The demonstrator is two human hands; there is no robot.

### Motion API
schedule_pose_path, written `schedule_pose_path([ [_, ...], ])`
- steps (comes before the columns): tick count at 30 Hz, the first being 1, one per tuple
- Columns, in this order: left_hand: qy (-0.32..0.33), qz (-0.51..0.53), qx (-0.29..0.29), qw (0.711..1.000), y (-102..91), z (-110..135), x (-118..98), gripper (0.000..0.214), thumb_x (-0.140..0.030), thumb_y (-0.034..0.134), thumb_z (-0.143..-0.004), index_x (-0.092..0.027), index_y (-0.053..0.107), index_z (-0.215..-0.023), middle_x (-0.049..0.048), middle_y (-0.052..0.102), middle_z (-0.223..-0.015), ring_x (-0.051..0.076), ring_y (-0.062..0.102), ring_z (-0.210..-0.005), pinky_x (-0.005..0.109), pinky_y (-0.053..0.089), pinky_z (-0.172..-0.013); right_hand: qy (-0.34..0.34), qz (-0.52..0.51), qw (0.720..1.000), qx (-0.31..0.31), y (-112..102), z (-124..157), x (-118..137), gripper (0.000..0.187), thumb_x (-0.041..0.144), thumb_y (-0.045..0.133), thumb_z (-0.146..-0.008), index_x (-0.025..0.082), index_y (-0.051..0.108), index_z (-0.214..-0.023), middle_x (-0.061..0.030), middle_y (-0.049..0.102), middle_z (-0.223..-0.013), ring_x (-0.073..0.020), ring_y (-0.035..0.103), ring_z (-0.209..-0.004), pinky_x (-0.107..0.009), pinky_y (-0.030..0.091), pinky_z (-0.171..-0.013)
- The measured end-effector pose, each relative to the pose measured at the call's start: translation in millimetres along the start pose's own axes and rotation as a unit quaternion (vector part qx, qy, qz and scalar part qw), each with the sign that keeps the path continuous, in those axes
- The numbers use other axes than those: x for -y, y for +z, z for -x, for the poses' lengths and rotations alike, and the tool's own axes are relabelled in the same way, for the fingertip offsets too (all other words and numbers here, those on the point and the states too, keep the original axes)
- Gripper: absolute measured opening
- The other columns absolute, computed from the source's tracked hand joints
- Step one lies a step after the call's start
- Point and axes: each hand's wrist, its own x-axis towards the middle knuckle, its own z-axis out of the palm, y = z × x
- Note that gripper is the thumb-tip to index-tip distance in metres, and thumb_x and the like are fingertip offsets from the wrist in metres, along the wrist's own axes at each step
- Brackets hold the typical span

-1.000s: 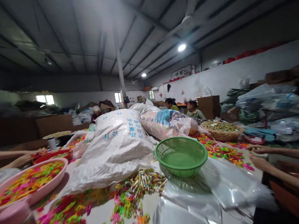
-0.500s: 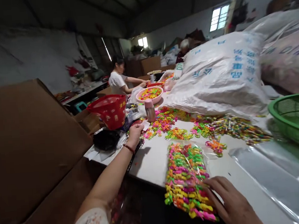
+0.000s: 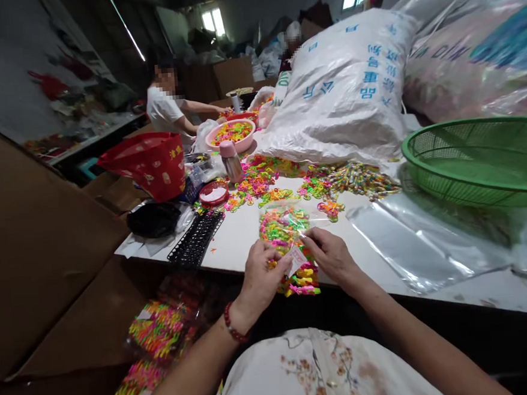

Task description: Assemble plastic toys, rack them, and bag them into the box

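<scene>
A clear plastic bag (image 3: 284, 220) packed with rows of bright plastic clip-like pieces lies at the table's front edge, its lower end jutting over. Over the bag, my left hand (image 3: 260, 276) pinches a small white printed paper slip (image 3: 297, 260) between thumb and fingers. My right hand (image 3: 333, 254) is closed at the bag's right side, its thumb and forefinger pinching the clear film. Part of the bag is hidden behind my hands and the slip. Left of it, a small red basket (image 3: 221, 198) contains more white slips.
Loose colourful pieces (image 3: 257, 180) spread across the table behind the bag. A green sieve basket (image 3: 480, 191) and flat clear bags (image 3: 411, 241) are at right. A black grid (image 3: 196, 237) lies left. Filled bags (image 3: 159, 328) sit below. A person (image 3: 164, 105) works beyond a pink basin (image 3: 246, 143).
My left hand has brought the white slip from near the red basket to over the bag. My right hand has shifted from the bag's lower right to its film. The view has tilted down.
</scene>
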Motion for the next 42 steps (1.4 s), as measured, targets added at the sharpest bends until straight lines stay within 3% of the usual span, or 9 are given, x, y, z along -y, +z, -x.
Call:
schedule_pose_path([
  [5,0.052,-0.183,-0.054,0.980,22.8,-17,-2,0.023,-0.030,0.067,-0.083,-0.019,0.061,-0.064,0.0064,0.053,-0.091,0.021,0.050,-0.091,0.038,0.045,-0.086,-0.058,0.059,0.996,-0.030,6,-3,4,0.031,0.032,0.043,-0.099,0.021,0.054,-0.073,-0.0022,0.057,-0.069,-0.0161,0.052,-0.068,-0.028,0.040,-0.065],
  [11,0.023,-0.374,-0.092,0.922,14.4,-29,-5,0.006,-0.020,0.054,-0.088,-0.018,0.058,-0.084,0.0099,0.053,-0.094,0.025,0.051,-0.092,0.040,0.044,-0.082,-0.218,0.168,0.961,-0.028,7,7,10,0.027,0.018,0.041,-0.098,0.020,0.053,-0.074,-0.0047,0.055,-0.069,-0.0195,0.045,-0.070,-0.031,0.036,-0.067],
  [14,0.001,-0.373,-0.082,0.924,8.9,-28,7,0.006,-0.021,0.057,-0.086,-0.018,0.053,-0.090,0.0086,0.052,-0.095,0.024,0.052,-0.091,0.037,0.044,-0.079,-0.247,0.176,0.953,0.000,4,21,9,0.022,0.014,0.043,-0.096,0.020,0.054,-0.078,-0.0041,0.054,-0.070,-0.0196,0.044,-0.069,-0.031,0.036,-0.065],
  [19,-0.036,-0.174,-0.077,0.981,0.2,-30,28,0.015,-0.032,0.052,-0.091,-0.021,0.045,-0.083,0.0016,0.052,-0.086,0.017,0.051,-0.080,0.029,0.042,-0.074,-0.173,0.211,0.962,-0.005,2,42,-2,0.012,0.014,0.045,-0.095,0.017,0.055,-0.089,-0.0077,0.057,-0.082,-0.0210,0.052,-0.079,-0.032,0.041,-0.071],
  [24,-0.127,-0.023,-0.066,0.989,-7.5,-35,38,0.019,-0.034,0.054,-0.087,-0.021,0.045,-0.076,-0.0040,0.049,-0.071,0.012,0.046,-0.065,0.024,0.036,-0.062,-0.169,0.217,0.961,-0.015,2,50,-13,0.013,0.017,0.044,-0.098,0.018,0.052,-0.088,-0.0044,0.056,-0.076,-0.0172,0.054,-0.070,-0.029,0.041,-0.063],
  [29,-0.121,-0.048,-0.099,0.987,-16.2,-14,58,0.019,-0.038,0.054,-0.087,-0.021,0.049,-0.082,-0.0041,0.052,-0.071,0.013,0.049,-0.064,0.024,0.038,-0.062,-0.178,0.182,0.967,0.010,-1,56,-18,0.012,0.016,0.042,-0.097,0.019,0.049,-0.088,-0.0029,0.055,-0.076,-0.0158,0.053,-0.066,-0.028,0.042,-0.061],
  [32,-0.096,-0.071,-0.083,0.989,-21.4,5,75,0.024,-0.041,0.050,-0.091,-0.020,0.051,-0.079,-0.0032,0.054,-0.070,0.013,0.051,-0.064,0.024,0.038,-0.063,-0.164,0.166,0.972,0.021,0,59,-21,0.011,0.013,0.041,-0.096,0.020,0.049,-0.091,-0.0041,0.056,-0.079,-0.0173,0.055,-0.069,-0.029,0.045,-0.062],
  [38,-0.103,-0.028,-0.013,0.994,-24.6,21,94,0.026,-0.040,0.044,-0.094,-0.019,0.058,-0.086,-0.0002,0.061,-0.077,0.015,0.056,-0.072,0.024,0.043,-0.067,-0.073,0.119,0.989,0.043,10,61,-33,0.026,0.016,0.043,-0.093,0.015,0.047,-0.119,-0.0116,0.062,-0.100,-0.0220,0.064,-0.086,-0.035,0.053,-0.074],
  [42,-0.095,-0.055,0.008,0.994,-18.6,17,107,0.024,-0.036,0.045,-0.092,-0.017,0.061,-0.091,0.0048,0.066,-0.090,0.017,0.060,-0.083,0.026,0.044,-0.076,0.012,0.061,0.995,0.082,21,59,-43,0.029,0.017,0.045,-0.088,0.016,0.052,-0.116,-0.0104,0.066,-0.099,-0.0222,0.066,-0.084,-0.034,0.053,-0.072],
])
